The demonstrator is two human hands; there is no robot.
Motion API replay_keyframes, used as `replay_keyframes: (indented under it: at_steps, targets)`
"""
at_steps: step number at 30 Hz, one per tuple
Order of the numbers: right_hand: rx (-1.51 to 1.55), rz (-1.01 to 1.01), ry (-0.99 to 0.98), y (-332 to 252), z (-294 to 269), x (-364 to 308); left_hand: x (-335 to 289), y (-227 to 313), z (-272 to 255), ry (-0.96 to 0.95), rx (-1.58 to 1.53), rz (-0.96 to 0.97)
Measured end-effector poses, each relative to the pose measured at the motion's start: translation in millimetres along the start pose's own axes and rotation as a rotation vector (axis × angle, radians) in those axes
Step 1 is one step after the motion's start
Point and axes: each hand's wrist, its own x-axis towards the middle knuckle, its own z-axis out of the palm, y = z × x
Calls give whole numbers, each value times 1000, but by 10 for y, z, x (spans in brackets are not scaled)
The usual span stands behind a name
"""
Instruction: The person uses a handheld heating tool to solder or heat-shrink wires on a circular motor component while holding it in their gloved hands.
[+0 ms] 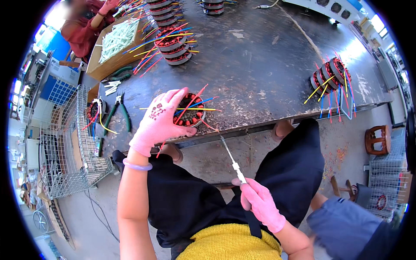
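In the head view, the pink-gloved left hand clasps a wire-wound ring between thumb and fingers at the table's near edge. Nearer and rightward, the right hand pinches a slim white-handled tool. Left of the ring lie green-handled pliers; farther off stands a ring stack.

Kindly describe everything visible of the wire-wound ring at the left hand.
The wire-wound ring is round, with red coils that look like coated wire around a dark centre. Red, blue and yellow leads stick out, several rightward. It seems to rest near the front edge of the dark table, open face upward. The pink-gloved left hand clasps its left side, partly hiding it. At its near right, a lead runs toward the thin tool; whether they touch is unclear.
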Motion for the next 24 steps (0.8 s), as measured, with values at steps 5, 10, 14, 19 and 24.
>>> replay_keyframes:
  at_steps: [5, 10, 14, 19, 24]
  targets:
    - [35, -26, 3, 56, -24, 5, -36, -31, 21, 25, 39, 18]
    - [6, -24, -12, 50, -49, 35, -10, 6, -11, 23, 31, 11]
    - [25, -20, -22, 53, -44, 27, -17, -18, -1, 37, 42, 18]
    - [-203, -116, -20, 65, -98, 49, -11, 15, -38, 12, 30, -2]
    - [-186, -95, -8, 74, -75, 45, -9, 23, -5, 16, 36, 7]
